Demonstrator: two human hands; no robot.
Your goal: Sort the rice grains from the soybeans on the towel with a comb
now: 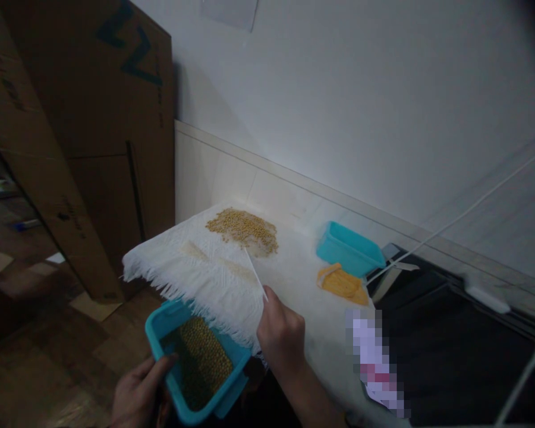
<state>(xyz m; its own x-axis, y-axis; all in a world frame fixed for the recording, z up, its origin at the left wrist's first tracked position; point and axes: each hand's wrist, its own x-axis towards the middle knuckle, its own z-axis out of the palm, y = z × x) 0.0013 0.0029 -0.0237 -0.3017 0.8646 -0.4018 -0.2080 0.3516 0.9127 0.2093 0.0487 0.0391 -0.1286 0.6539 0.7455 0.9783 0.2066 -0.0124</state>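
My left hand [138, 389] grips the near left rim of a turquoise plastic box [154, 333], thumb over the edge. Inside lie yellow soybeans [209, 348] and, in shadow, a dark green mass [185, 371], possibly smaller beans. The box is held just below the fringed edge of a white cloth [218, 291]. My right hand [282, 327] is closed on a thin white strip [256, 273], whose far end reaches down to the cloth. Beyond it a pile of soybeans [243, 226] mixed with pale grains is spread out. Two pale yellowish patches [194, 251] show on the cloth nearer me.
A second turquoise box [350, 246] stands at the right by the wall, with an orange-yellow cloth or bag [342, 284] before it. A black case-like object [455, 345] and a white cord [463, 211] are further right. Large cardboard boxes [93, 107] stand at the left.
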